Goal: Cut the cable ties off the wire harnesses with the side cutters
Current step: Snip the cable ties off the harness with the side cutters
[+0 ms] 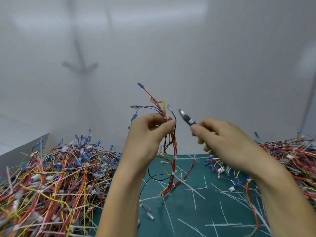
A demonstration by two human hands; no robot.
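My left hand [148, 134] holds a wire harness [173, 151] upright above the green mat, pinching it near its top where a white cable tie [165, 118] wraps the red, yellow, blue and black wires. More white ties sit lower on the red bundle [175, 158]. My right hand [222, 139] grips the side cutters [187, 118], whose jaws point up and left, a short gap to the right of the harness, not touching it. The cutter handles are hidden in my palm.
A big tangle of harnesses [56, 177] covers the left of the bench and another heap [294, 159] lies at the right. Cut white tie strips [193, 190] litter the green cutting mat [201, 211]. A grey box [17, 144] stands at far left; a white wall is behind.
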